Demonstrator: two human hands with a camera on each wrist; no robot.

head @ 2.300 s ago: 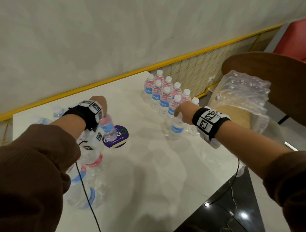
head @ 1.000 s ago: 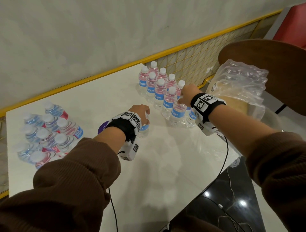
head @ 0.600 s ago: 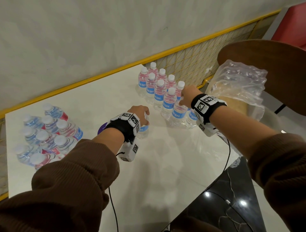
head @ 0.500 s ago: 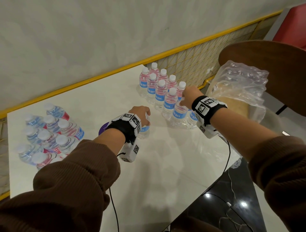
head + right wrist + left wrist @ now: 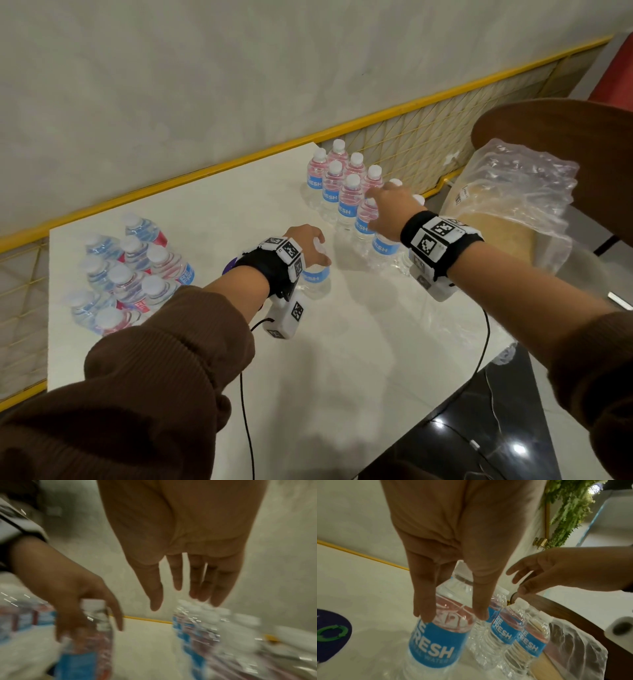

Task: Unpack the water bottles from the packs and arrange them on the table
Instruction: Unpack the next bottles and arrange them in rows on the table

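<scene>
My left hand (image 5: 320,253) grips a clear water bottle (image 5: 317,275) with a blue label by its shoulder, standing on the white table (image 5: 342,359). In the left wrist view the thumb and fingers (image 5: 423,609) straddle that bottle (image 5: 436,642). Just right of it stands a group of several unpacked bottles (image 5: 342,192) in rows. My right hand (image 5: 373,205) hovers over the near end of that group, fingers straight and spread, holding nothing; the right wrist view, blurred, shows the same right hand (image 5: 180,601). A wrapped pack of bottles (image 5: 130,274) lies at the table's left.
Crumpled clear plastic wrap (image 5: 513,192) lies on a brown chair (image 5: 565,126) past the table's right edge. A purple sticker (image 5: 228,270) peeks out behind my left wrist. A yellow rail (image 5: 205,174) runs along the wall. Black cables hang off the table's near edge.
My left hand carried a bottle from the pack at the left to beside the group. My right hand has let go of a bottle in the rows and opened above them.
</scene>
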